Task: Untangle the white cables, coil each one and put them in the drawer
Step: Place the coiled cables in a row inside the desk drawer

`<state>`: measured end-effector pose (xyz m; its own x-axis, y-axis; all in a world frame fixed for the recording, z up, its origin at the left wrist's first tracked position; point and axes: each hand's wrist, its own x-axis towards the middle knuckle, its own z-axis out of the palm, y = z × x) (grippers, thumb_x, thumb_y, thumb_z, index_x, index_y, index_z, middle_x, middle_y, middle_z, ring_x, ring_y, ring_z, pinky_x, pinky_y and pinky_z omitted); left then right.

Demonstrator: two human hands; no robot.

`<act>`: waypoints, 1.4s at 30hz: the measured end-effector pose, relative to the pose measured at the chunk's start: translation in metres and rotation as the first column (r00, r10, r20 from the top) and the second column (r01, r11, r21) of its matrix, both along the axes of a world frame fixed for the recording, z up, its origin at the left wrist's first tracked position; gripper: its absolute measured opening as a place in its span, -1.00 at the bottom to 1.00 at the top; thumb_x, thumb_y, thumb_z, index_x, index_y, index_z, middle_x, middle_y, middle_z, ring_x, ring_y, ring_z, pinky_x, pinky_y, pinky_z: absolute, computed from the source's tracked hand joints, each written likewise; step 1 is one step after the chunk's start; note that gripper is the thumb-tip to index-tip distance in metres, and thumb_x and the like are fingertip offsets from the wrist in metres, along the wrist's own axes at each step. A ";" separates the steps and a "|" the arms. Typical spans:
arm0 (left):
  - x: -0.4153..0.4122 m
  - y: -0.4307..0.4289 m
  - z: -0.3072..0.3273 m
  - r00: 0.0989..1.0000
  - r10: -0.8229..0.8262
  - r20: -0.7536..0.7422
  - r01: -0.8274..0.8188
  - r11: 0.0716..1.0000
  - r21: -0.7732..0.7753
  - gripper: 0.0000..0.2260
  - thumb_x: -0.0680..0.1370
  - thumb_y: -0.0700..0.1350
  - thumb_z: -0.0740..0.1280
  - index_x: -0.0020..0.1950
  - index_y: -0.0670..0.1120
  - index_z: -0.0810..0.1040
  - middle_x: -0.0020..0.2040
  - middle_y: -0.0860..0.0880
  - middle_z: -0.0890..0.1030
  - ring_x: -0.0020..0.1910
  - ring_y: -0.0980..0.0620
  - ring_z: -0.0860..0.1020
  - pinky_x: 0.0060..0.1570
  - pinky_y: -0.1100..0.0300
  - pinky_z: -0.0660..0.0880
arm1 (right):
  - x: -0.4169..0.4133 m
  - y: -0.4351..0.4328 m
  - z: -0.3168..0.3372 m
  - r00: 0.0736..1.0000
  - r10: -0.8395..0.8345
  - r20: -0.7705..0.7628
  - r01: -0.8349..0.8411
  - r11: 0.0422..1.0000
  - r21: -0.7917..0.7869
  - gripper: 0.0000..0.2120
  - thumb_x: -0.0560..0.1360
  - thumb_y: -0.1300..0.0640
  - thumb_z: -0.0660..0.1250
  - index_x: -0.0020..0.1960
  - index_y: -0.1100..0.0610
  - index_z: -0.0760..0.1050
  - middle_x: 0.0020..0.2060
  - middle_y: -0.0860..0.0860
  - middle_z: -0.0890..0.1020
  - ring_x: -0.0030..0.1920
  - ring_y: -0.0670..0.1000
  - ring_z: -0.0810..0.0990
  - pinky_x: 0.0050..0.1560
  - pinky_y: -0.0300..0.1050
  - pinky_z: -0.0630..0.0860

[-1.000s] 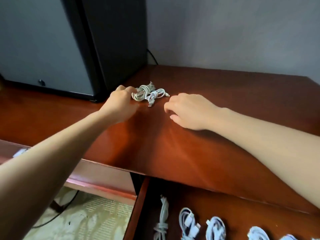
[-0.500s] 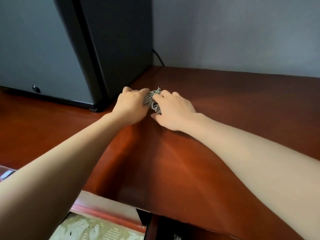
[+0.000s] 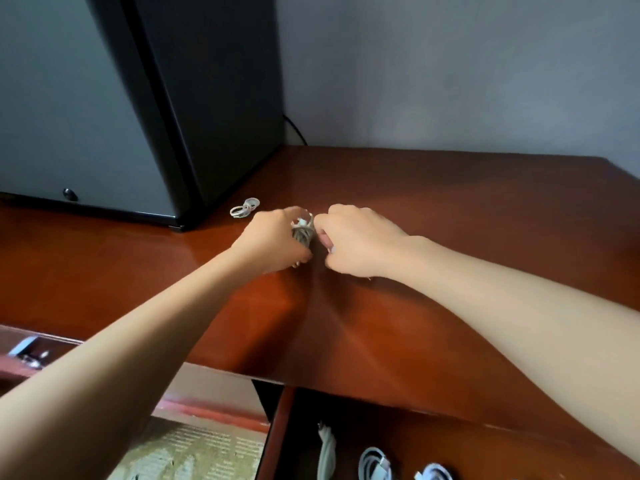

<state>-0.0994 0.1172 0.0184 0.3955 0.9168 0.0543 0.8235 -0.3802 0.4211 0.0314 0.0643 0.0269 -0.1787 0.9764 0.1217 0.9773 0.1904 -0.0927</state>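
Observation:
A bundle of white cable [image 3: 303, 233] is held just above the brown desk top [image 3: 433, 209], between my two hands. My left hand [image 3: 273, 242] grips it from the left with curled fingers. From the right, my right hand [image 3: 356, 240] pinches the same bundle. A small coiled white cable [image 3: 244, 207] lies alone on the desk, behind my left hand. Below the desk's front edge the open drawer [image 3: 460, 441] holds coiled white cables [image 3: 375, 464].
A black mini fridge [image 3: 145, 109] stands on the desk at the left, close behind the loose coil. A black cord [image 3: 294, 129] runs down the grey wall behind it. Another open drawer [image 3: 27, 351] shows at the far left.
Both hands have drawn the cable bundle toward me and a little right. One small coil has come off it and stays on the desk near the fridge.

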 end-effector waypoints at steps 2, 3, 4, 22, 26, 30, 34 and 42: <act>0.002 -0.025 0.000 0.999 -0.035 0.020 0.036 0.998 -0.046 -0.44 0.42 -0.09 0.47 0.39 0.00 0.39 0.16 -0.10 0.53 -0.05 -0.03 0.51 -0.16 0.18 0.49 | 0.009 -0.021 0.005 0.999 0.018 -0.037 -0.019 0.999 -0.033 -0.78 0.41 0.25 0.28 -0.27 0.03 0.28 -0.17 -0.02 0.42 -0.18 0.07 0.45 -0.37 -0.13 0.34; 0.004 -0.038 0.000 0.998 -0.054 0.018 0.055 0.997 -0.058 -0.46 0.43 -0.08 0.47 0.38 0.00 0.41 0.15 -0.09 0.53 -0.07 -0.03 0.50 -0.17 0.18 0.50 | 0.014 -0.032 0.008 0.998 0.027 -0.057 -0.030 0.998 -0.060 -0.79 0.38 0.26 0.30 -0.29 0.03 0.31 -0.19 -0.03 0.46 -0.17 0.06 0.49 -0.33 -0.11 0.42; 0.006 -0.052 0.001 0.997 -0.074 0.018 0.075 0.996 -0.058 -0.48 0.43 -0.06 0.47 0.36 0.00 0.44 0.12 -0.09 0.55 -0.10 -0.02 0.50 -0.16 0.17 0.52 | 0.019 -0.044 0.012 0.996 0.037 -0.078 -0.043 0.996 -0.084 -0.81 0.36 0.25 0.32 -0.30 0.03 0.36 -0.22 -0.05 0.49 -0.18 0.04 0.51 -0.30 -0.11 0.45; 0.110 -0.277 -0.014 0.799 -0.247 0.548 0.598 0.424 -0.680 -0.47 0.42 -0.41 0.43 0.36 -0.17 0.42 -0.19 0.00 0.56 -0.34 0.13 0.61 -0.19 0.32 0.60 | 0.153 -0.289 0.022 0.979 -0.193 0.072 0.206 0.905 -0.372 -0.75 0.31 0.06 0.50 -0.36 -0.02 0.41 -0.36 -0.06 0.57 -0.36 -0.13 0.49 -0.29 -0.21 0.45; 0.137 -0.297 -0.031 0.806 -0.417 0.420 0.591 0.532 -0.606 -0.39 0.39 -0.22 0.54 0.40 -0.10 0.43 -0.03 -0.03 0.46 -0.45 0.18 0.54 -0.36 0.44 0.47 | 0.172 -0.306 -0.003 0.958 -0.205 0.201 0.275 0.855 -0.440 -0.80 0.34 0.06 0.46 -0.30 0.01 0.42 -0.29 -0.06 0.57 -0.24 -0.06 0.53 -0.21 -0.12 0.50; 0.167 -0.306 -0.040 0.788 -0.561 0.255 0.612 0.665 -0.428 -0.48 0.35 0.05 0.56 0.25 -0.06 0.55 -0.20 0.04 0.50 -0.25 0.09 0.48 -0.28 0.30 0.38 | 0.192 -0.312 -0.013 0.946 -0.258 0.194 0.321 0.811 -0.488 -0.77 0.33 0.05 0.50 -0.30 0.01 0.44 -0.28 -0.05 0.59 -0.26 -0.05 0.53 -0.24 -0.14 0.48; 0.192 -0.313 -0.040 0.810 -0.584 0.061 0.572 0.761 -0.305 -0.54 0.33 0.20 0.52 0.09 -0.02 0.56 -0.12 0.02 0.60 -0.07 0.00 0.57 -0.19 0.15 0.46 | 0.201 -0.315 -0.013 0.933 -0.291 0.212 0.358 0.812 -0.461 -0.76 0.30 0.04 0.52 -0.32 0.00 0.44 -0.32 -0.08 0.58 -0.24 -0.03 0.57 -0.20 -0.10 0.51; 0.194 -0.322 -0.052 0.678 -0.677 -0.287 0.697 0.716 -0.043 -0.60 0.42 0.26 0.39 -0.18 -0.02 0.35 -0.17 0.02 0.41 0.12 -0.08 0.42 0.20 -0.04 0.22 | 0.187 -0.327 -0.046 0.899 -0.212 0.383 0.386 0.797 -0.465 -0.72 0.40 0.08 0.44 -0.25 0.02 0.31 -0.30 -0.07 0.43 -0.31 -0.01 0.47 -0.46 -0.23 0.30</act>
